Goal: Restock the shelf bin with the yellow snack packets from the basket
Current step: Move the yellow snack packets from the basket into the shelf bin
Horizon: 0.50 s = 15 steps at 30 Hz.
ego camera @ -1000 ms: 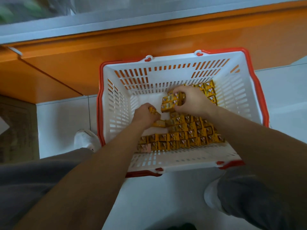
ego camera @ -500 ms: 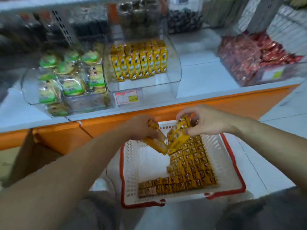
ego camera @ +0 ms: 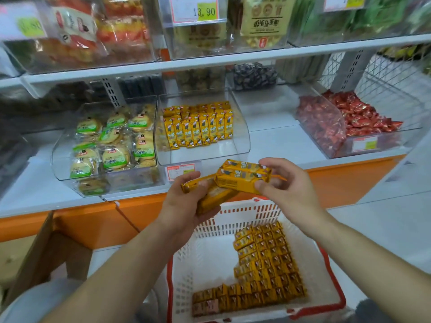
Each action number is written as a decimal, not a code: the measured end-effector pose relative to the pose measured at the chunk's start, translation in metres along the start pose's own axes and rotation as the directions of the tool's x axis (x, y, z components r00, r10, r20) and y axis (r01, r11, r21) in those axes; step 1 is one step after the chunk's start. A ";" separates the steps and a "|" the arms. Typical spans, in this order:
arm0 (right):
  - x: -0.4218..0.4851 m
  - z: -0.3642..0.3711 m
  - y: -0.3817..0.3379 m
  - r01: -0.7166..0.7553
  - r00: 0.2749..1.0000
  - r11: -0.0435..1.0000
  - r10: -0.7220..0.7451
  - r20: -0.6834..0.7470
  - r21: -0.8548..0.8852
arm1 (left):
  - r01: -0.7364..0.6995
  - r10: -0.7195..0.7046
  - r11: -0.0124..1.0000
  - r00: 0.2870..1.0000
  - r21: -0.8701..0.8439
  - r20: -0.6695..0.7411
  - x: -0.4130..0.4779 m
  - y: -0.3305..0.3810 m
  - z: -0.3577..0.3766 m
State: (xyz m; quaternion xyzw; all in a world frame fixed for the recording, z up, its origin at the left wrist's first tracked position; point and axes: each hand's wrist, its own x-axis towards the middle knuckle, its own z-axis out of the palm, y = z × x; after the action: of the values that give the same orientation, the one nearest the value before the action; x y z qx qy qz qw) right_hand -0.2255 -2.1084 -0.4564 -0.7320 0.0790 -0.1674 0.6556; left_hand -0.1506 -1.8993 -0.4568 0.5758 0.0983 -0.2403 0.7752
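Head view: the left hand (ego camera: 186, 203) grips a few yellow packets (ego camera: 217, 197) and the right hand (ego camera: 288, 185) pinches a stack (ego camera: 242, 176) by its ends, fingers curled round them, above the basket (ego camera: 238, 213). Held level, they look ready to slot into the half-bare bin (ego camera: 205, 157) at the shelf's (ego camera: 275, 141) front edge; many more lie in the basket.

I'm in a shop: white shelves (ego camera: 233, 58) carry clear bins (ego camera: 203, 157) of packaged biscuits (ego camera: 112, 145), yellow snack packets (ego camera: 198, 127) and red sweets (ego camera: 363, 117), with printed price tags (ego camera: 194, 9) on their fronts, and a red-rimmed shopping basket (ego camera: 233, 215) sits on the near floor (ego camera: 384, 229).
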 end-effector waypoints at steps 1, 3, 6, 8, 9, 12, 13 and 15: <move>-0.001 0.006 0.002 0.004 1.000 1.000 -0.004 -0.002 0.008 | 0.001 -0.001 1.000 1.000 -0.024 -0.018 0.002 0.000 0.002; -0.003 0.017 0.007 -0.005 1.000 1.000 0.005 0.002 0.010 | 0.006 -0.009 0.998 0.999 -0.055 -0.039 0.005 -0.001 0.007; -0.001 0.026 0.011 -0.043 0.999 0.998 0.043 -0.006 -0.034 | 0.020 -0.023 0.998 0.998 -0.051 -0.062 0.011 -0.002 0.016; 0.000 0.030 0.011 -0.044 0.999 0.999 0.045 0.011 -0.022 | 0.036 -0.037 0.999 0.998 -0.029 -0.055 0.016 -0.003 0.019; 0.000 0.031 0.011 -0.040 0.999 0.999 0.041 0.032 -0.010 | 0.033 -0.034 0.999 0.998 -0.012 -0.050 0.018 -0.002 0.020; -0.002 0.038 0.013 -0.037 0.993 0.998 0.041 0.114 -0.041 | 0.011 -0.009 0.999 0.999 0.047 -0.043 0.024 0.000 0.022; -0.003 0.039 0.014 -0.043 0.990 0.997 0.050 0.134 -0.057 | 0.007 -0.004 0.998 0.999 0.055 -0.047 0.026 -0.001 0.022; -0.004 0.041 0.018 -0.071 0.987 0.997 0.076 0.145 -0.040 | -0.002 0.006 0.998 0.998 0.062 -0.062 0.029 -0.002 0.022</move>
State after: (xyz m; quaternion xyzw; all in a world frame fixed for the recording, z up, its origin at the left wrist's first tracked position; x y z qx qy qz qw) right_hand -0.2128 -2.0712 -0.4776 -0.7501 0.0605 -0.0877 0.6527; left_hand -0.1291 -1.9282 -0.4642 0.6070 0.1135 -0.2236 0.7541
